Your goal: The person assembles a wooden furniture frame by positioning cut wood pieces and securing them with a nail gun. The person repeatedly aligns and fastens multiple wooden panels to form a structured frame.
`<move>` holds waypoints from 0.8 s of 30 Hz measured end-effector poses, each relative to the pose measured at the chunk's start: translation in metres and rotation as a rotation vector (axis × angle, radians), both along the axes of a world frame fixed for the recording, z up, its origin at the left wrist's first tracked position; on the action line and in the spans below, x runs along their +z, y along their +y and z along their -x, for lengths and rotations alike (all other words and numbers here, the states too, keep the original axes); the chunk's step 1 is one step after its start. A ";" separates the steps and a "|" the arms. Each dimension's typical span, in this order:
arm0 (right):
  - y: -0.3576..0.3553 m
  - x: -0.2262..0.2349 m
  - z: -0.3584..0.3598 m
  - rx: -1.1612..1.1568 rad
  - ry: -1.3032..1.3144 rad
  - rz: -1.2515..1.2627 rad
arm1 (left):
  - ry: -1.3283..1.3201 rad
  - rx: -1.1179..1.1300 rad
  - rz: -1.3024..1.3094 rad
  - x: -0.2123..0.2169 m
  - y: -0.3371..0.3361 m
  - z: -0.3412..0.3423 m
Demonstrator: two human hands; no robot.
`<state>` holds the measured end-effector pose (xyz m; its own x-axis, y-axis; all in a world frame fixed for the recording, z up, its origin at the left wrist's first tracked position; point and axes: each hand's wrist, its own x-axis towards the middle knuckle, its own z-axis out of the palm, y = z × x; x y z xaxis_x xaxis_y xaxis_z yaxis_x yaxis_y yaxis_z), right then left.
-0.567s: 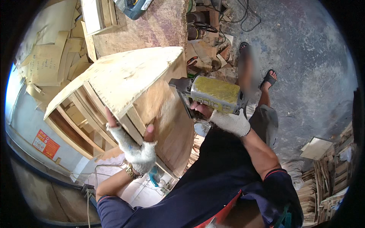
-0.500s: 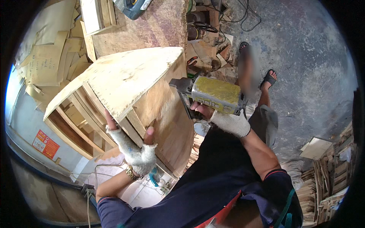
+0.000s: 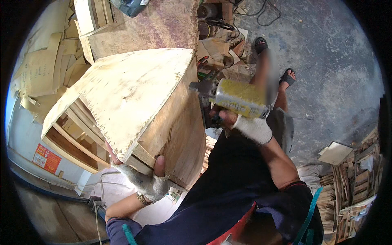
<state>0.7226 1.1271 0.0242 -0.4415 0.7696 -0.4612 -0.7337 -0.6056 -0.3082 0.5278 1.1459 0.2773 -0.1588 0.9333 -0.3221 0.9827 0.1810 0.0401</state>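
My left hand, in a light fingerless work glove, grips the near corner of a curved wooden frame. Its thumb lies on the plywood side, and its fingers reach under the pale top panel. In my right hand, gloved the same way, is a nail gun with a worn yellow and grey body. My fingers wrap its handle below the body. The gun's dark nose points left at the frame's right side; whether it touches the wood I cannot tell. Curved ribs show through the frame's open left side.
A stained wooden workbench supports the frame's far end, with a blue-grey tool on it. Yellowish sheets are piled at left. Scraps and a cable lie at the back, and wood strips are stacked at right.
The frame has tilted and shifted slightly left, its top panel now showing more. My left hand has moved a little down with it. The nail gun has moved slightly right, away from the top panel's edge.
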 end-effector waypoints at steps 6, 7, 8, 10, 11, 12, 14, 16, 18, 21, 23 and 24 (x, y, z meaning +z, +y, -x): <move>0.013 -0.011 0.000 0.143 -0.008 0.098 | -0.053 -0.071 -0.001 0.005 -0.005 0.013; 0.015 -0.011 0.002 0.147 -0.018 0.108 | -0.067 -0.078 -0.004 0.005 -0.006 0.012; 0.017 -0.011 0.003 0.151 -0.027 0.115 | -0.100 -0.055 -0.017 0.003 -0.009 0.011; 0.017 -0.015 0.004 0.146 -0.054 0.114 | -0.156 -0.017 -0.037 -0.001 -0.012 0.009; 0.017 -0.019 0.003 0.155 -0.059 0.107 | -0.175 -0.004 -0.042 -0.001 -0.012 0.007; 0.016 -0.025 0.002 0.178 -0.045 0.093 | -0.193 0.004 -0.040 -0.001 -0.010 0.005; 0.013 -0.022 0.005 0.098 -0.033 0.122 | -0.189 -0.021 -0.055 -0.001 -0.005 0.004; 0.011 -0.019 0.004 0.067 0.022 0.133 | -0.155 -0.064 -0.060 -0.003 -0.005 0.006; 0.011 -0.015 0.006 0.021 0.054 0.127 | -0.117 -0.016 -0.056 -0.003 0.003 0.001; 0.013 -0.010 0.013 0.016 0.028 0.057 | -0.040 -0.013 -0.133 -0.009 0.003 -0.001; 0.019 -0.010 0.012 0.127 -0.040 -0.043 | 0.085 -0.032 -0.164 -0.007 0.002 0.000; 0.020 -0.009 0.011 0.057 0.046 0.012 | -0.011 0.029 -0.164 -0.014 0.013 -0.004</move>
<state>0.7120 1.1466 0.0153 -0.5055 0.7370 -0.4487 -0.7111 -0.6504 -0.2671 0.5316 1.1588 0.2634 -0.1832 0.9686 -0.1679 0.9765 0.1990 0.0823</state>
